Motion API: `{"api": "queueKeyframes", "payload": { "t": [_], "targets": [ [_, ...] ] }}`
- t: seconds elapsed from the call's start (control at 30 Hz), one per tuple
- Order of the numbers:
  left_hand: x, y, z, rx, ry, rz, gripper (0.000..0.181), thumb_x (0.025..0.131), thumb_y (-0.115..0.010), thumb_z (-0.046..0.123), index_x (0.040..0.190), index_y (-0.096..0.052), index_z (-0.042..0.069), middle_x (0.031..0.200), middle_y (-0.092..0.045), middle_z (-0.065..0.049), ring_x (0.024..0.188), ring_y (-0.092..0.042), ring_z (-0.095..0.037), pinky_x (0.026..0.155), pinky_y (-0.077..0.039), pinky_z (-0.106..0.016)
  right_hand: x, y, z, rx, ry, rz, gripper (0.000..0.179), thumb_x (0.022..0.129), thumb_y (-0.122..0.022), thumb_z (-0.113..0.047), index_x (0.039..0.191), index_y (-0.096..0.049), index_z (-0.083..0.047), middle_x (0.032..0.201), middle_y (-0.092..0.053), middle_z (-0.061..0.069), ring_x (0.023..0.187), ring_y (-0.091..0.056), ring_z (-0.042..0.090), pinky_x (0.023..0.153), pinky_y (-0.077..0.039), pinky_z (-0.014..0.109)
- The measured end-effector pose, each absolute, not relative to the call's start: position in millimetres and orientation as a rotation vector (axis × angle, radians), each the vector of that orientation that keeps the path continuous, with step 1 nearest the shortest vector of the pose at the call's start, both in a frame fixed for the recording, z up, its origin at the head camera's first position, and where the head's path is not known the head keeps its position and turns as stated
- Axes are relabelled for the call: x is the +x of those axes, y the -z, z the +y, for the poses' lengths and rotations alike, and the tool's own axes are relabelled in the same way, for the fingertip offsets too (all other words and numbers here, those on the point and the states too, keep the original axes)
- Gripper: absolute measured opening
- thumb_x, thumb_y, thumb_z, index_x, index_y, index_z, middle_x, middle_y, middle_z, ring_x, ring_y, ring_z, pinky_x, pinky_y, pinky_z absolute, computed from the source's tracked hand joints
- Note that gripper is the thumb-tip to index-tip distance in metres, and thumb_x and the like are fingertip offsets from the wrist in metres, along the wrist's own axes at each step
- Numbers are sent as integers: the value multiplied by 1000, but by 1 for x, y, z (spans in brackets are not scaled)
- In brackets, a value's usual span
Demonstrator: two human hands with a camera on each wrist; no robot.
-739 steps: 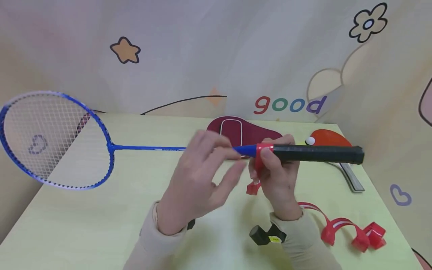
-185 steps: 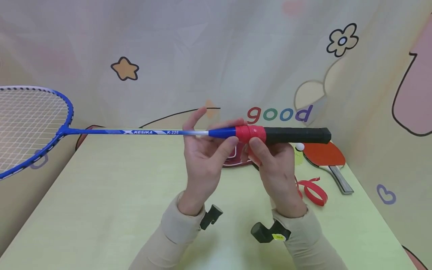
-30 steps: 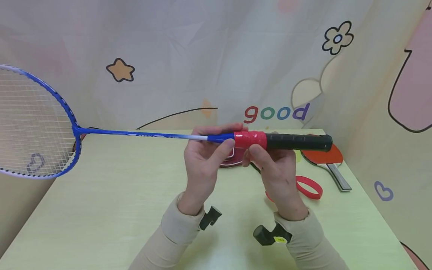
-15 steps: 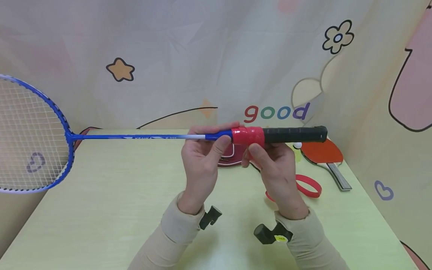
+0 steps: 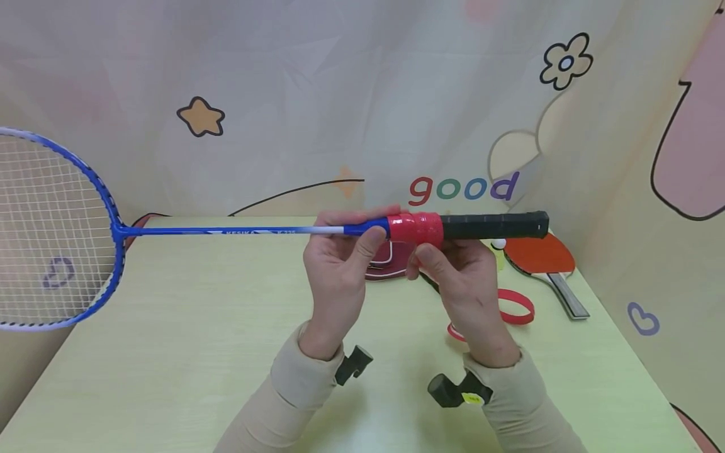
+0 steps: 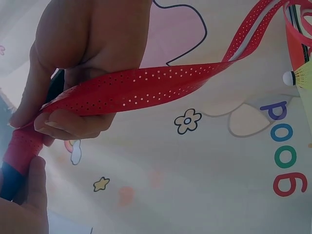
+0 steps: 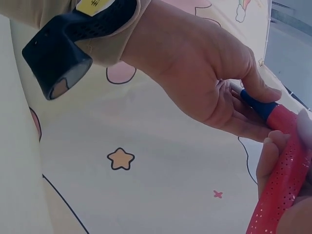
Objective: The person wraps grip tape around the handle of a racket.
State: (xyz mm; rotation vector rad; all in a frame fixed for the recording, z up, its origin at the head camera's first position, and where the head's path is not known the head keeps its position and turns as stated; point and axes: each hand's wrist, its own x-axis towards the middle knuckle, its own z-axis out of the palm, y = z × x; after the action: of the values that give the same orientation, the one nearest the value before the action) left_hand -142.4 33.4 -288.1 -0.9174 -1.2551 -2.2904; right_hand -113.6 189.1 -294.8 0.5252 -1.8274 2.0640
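Observation:
A blue and white badminton racket is held level above the table, strung head at left and black handle at right. Red perforated grip tape is wound around the handle's upper part, beside the blue cone. My left hand holds the racket at the cone, thumb in front and fingers behind. My right hand pinches the tape at the lower edge of the wrapped part. In the left wrist view, a loose length of tape trails from the right hand's fingers.
Behind the hands lies a maroon racket case. An orange table tennis bat rests at the right, with a yellow shuttlecock beside it. Loops of the red tape curl over the table near the right wrist.
The red wrap has widened from a narrow band 24.6 s ago, and the left hand now holds the cone. Over the last second the racket has tilted slightly, and the tape loops shifted a little.

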Motion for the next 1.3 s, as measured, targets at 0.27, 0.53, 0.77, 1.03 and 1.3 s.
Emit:
{"api": "queueKeyframes", "payload": {
  "t": [0.27,0.53,0.77,1.03,1.3],
  "targets": [
    [-141,290,33,-858,2271,-1313,36,92,-68,22,112,-51,-2,112,-68,-20,106,-64,-38,92,-53,-45,-115,294,191,493,-2030,-1844,30,95,-64,-14,123,-56,-7,90,-68,7,76,-68,21,87,-56,34],
    [-140,289,32,-842,2289,-1315,36,91,-69,26,111,-53,0,110,-69,-20,104,-66,-35,91,-53,-46,-117,294,192,594,-2134,-1730,51,93,-65,-15,140,-47,-8,103,-63,12,80,-67,21,83,-57,32],
    [-138,289,32,-817,2266,-1327,38,91,-69,26,110,-52,-1,109,-69,-18,99,-67,-32,86,-56,-42,-118,294,192,618,-2139,-1726,45,92,-68,-13,133,-51,-8,96,-65,11,76,-68,22,83,-57,35],
    [-139,291,32,-785,2265,-1333,44,89,-71,30,107,-51,-5,106,-67,-27,93,-69,-28,84,-57,-41,-117,292,193,597,-2143,-1737,40,90,-68,-8,127,-52,-9,104,-62,14,78,-68,22,83,-57,35],
    [-140,291,33,-767,2263,-1327,52,87,-72,32,106,-47,-10,103,-68,-24,92,-70,-27,83,-57,-40,-116,293,193,590,-2141,-1742,47,90,-69,-9,134,-51,-8,122,-57,15,92,-66,23,82,-57,34]
  ]
}}
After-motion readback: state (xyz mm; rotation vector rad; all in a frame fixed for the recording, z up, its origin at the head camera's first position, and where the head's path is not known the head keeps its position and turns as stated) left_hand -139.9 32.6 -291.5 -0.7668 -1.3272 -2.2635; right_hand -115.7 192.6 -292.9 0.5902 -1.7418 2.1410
